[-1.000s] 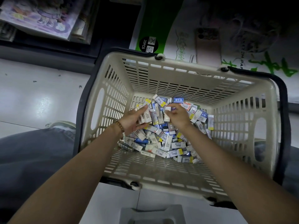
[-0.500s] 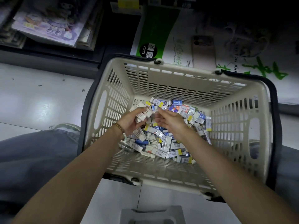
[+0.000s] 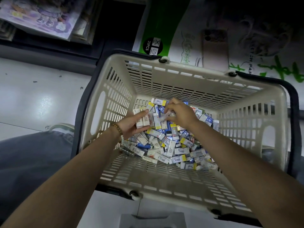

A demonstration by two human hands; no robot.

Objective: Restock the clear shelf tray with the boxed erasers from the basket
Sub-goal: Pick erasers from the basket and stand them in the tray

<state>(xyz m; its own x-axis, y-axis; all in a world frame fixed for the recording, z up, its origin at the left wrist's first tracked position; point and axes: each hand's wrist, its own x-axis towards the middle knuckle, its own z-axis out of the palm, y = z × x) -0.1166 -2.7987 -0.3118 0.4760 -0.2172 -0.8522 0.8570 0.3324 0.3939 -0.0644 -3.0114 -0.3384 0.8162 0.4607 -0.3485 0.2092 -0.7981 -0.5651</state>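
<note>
Step in hand: collection. The left hand grip is curled round a row of boxed erasers above the pile in the basket. The right hand pinches another, blurred. Next move, likely: join it to the row, then lift the batch out.

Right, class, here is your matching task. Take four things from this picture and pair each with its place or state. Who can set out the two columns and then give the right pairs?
Column A
1. left hand
2. right hand
3. bracelet
4. clear tray

Column B
a. at the bottom edge of the picture, nearer than the basket
b. around the left wrist
c. pinches one blurred box above the pile
d. holds a row of boxed erasers

Pairs: 1-d, 2-c, 3-b, 4-a
</note>
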